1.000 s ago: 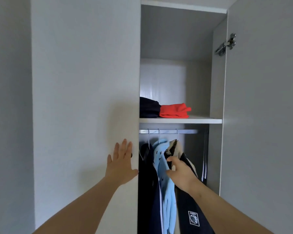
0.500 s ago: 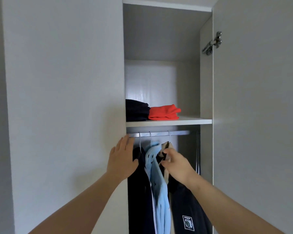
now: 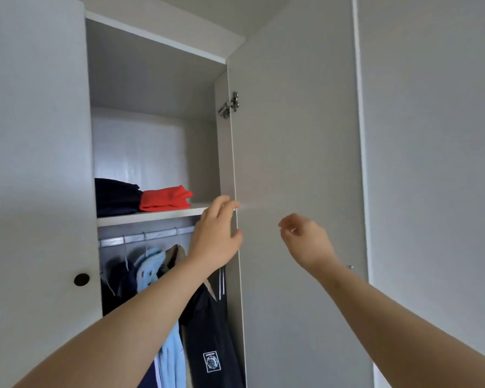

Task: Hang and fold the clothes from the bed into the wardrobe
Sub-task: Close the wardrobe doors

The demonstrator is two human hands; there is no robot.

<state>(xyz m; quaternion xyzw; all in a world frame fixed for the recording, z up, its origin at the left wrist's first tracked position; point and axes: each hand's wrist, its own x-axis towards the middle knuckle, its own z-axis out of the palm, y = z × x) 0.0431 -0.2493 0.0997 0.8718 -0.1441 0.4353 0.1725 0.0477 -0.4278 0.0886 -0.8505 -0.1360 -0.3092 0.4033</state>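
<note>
**Desk:** What am I looking at?

**Operator:** I'm at the open wardrobe (image 3: 154,79). My left grip (image 3: 214,239) has its fingers spread and straight, right at the hinge-side edge of the right door (image 3: 291,135). My right grip (image 3: 305,242) hangs at three o'clock of it in front of the door panel, loosely curled and pinching nothing.

**Desk:** And the clothes?

**Operator:** A dark folded garment (image 3: 115,197) and a red top (image 3: 165,198) lie side by side on the shelf (image 3: 157,215), at ten o'clock of my left grip. On the rail (image 3: 146,236), at seven o'clock, hang a light blue shirt (image 3: 171,354) and a black jacket (image 3: 207,331). The bed is out of shot.

**Desk:** What could go wrong?

**Operator:** As I judge it, my left fingers sit just below the hinge (image 3: 229,105). If the door swings, that gap could nip them. The jacket hangs close to the same side, so a closing door could trap its cloth.
</note>
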